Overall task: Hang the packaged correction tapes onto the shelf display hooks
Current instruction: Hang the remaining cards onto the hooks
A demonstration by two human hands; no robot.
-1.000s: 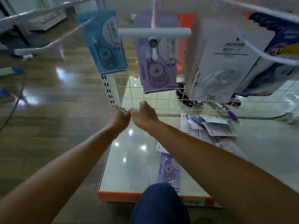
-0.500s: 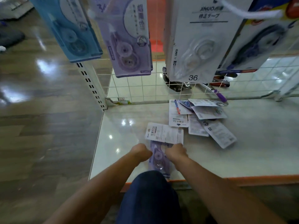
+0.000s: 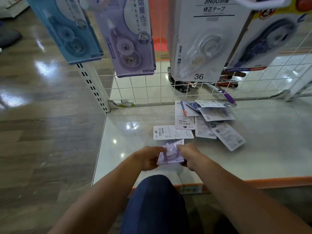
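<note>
A purple packaged correction tape (image 3: 170, 155) is lifted slightly off the shelf base, held between my left hand (image 3: 148, 157) on its left edge and my right hand (image 3: 189, 155) on its right edge. A white pack (image 3: 172, 132) lies face down just beyond it, and several more packs (image 3: 212, 122) are scattered farther back. Above hang a blue pack (image 3: 70, 29), a purple pack (image 3: 130, 39), a white stack marked 36 (image 3: 202, 41) and a dark blue pack (image 3: 270, 41). The hooks themselves are mostly out of frame.
The glossy white shelf base (image 3: 270, 149) has an orange front edge (image 3: 278, 180). A white wire grid (image 3: 145, 88) forms the back, with a slotted upright (image 3: 94, 88) at its left. My knee (image 3: 152, 200) is below the shelf edge. Wooden floor (image 3: 42, 132) lies left.
My hands dropped from the hanging purple pack down to the shelf base, closed on the purple pack lying there and raised it slightly. The view tilted downward.
</note>
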